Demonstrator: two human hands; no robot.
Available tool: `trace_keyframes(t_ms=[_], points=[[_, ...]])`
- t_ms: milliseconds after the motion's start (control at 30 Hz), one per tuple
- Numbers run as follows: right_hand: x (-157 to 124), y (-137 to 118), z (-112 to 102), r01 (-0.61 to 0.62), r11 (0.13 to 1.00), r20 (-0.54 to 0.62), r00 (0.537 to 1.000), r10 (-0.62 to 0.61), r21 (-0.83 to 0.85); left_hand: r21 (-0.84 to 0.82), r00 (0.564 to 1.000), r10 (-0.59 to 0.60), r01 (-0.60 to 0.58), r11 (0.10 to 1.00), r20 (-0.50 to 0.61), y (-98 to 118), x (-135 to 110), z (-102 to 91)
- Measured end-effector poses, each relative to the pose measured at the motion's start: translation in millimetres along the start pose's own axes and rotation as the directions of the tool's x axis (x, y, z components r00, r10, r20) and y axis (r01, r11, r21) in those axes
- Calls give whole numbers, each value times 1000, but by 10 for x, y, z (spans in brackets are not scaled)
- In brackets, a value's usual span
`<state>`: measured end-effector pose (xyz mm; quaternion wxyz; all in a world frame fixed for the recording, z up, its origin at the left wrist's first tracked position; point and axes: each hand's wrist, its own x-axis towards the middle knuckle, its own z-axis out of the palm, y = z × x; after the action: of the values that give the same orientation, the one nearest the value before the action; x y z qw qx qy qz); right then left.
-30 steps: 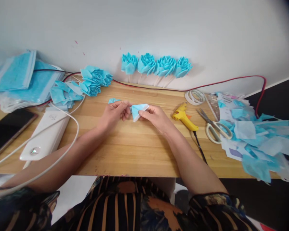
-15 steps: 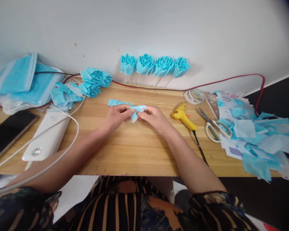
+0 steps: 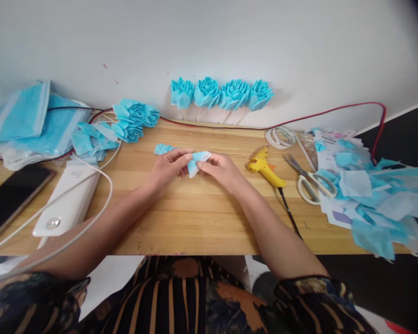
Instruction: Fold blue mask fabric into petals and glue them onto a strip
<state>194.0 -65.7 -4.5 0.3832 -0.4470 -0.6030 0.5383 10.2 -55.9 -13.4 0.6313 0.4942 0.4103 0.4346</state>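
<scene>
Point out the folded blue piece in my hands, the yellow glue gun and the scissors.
Folded blue piece (image 3: 192, 168): head view, on its blue face.
Yellow glue gun (image 3: 267, 171): head view, on the middle of its body.
Scissors (image 3: 303, 174): head view, where the blades meet the handles.

The folded piece (image 3: 194, 166) looks like matt cloth (almost papery), the table (image 3: 202, 218) smooth, grained wood.

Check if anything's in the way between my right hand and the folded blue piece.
Nothing visible is: your right hand directly holds the folded blue piece, and your left hand pinches its left side. The yellow glue gun lies off to the right, clear of both hands.
</scene>
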Motion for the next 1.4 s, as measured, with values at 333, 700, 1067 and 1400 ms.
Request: trace_keyframes(t_ms=[333,700,1067,1400], points=[[6,-26,-11,-32,998,-37,999,30,-59,124,998,28,-22,992,-48,13,-3,-10],[24,-66,-104,118,991,-257,958,-130,-63,52,999,-40,40,998,0,17,-10,-6],[-773,-627,-1020,-129,566,-350,887,-302,-815,-315,987,-159,152,937,2,-3,15,-45],[-925,133,-1051,-271,72,-277,956,-93,-960,-439,978,-203,200,876,39,63,17,-12]])
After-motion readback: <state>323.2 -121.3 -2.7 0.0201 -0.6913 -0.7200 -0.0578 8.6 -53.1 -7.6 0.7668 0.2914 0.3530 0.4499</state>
